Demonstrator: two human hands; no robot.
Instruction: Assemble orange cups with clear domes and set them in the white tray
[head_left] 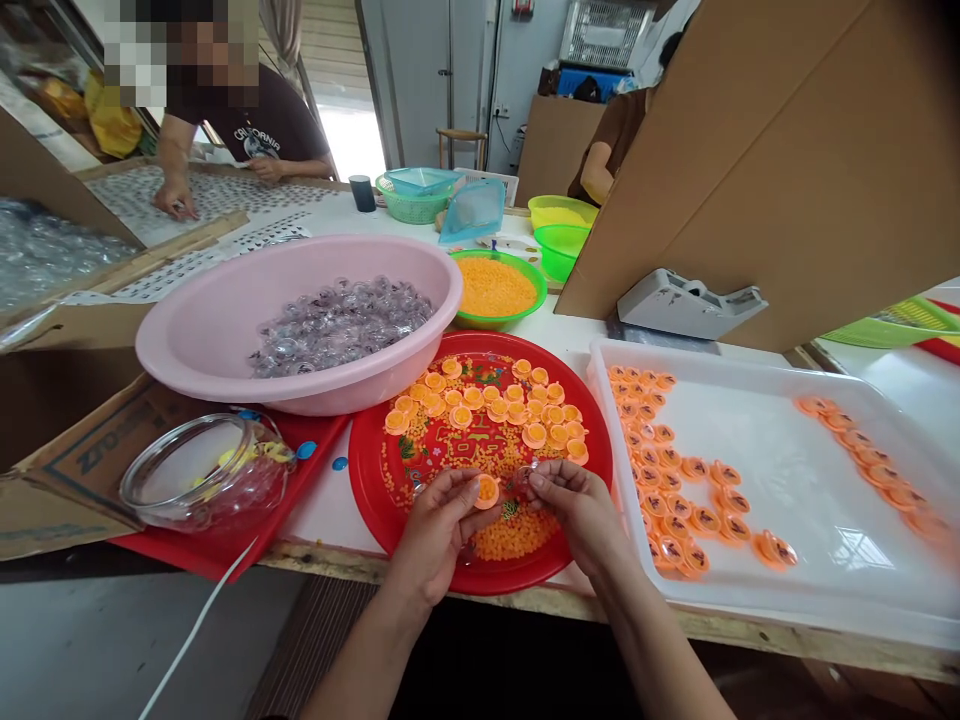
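Note:
Over the front of a red round tray (365,480), my left hand (442,525) pinches a small orange plastic cup (487,490) with orange beads inside it. Just to its right, my right hand (574,500) holds a small clear plastic cap (523,478) between thumb and fingers. The cup and the cap are a short way apart. Across the back of the tray lie several more orange cups (514,412), and loose orange beads (510,535) are heaped at its front.
A pink basin (187,300) of clear caps stands behind left, a green bowl (499,322) of orange beads behind the tray. On the right, a white tray (757,400) holds rows of orange pieces. A tape dispenser (686,305) sits by a cardboard panel (720,160). Another person (262,130) works at far left.

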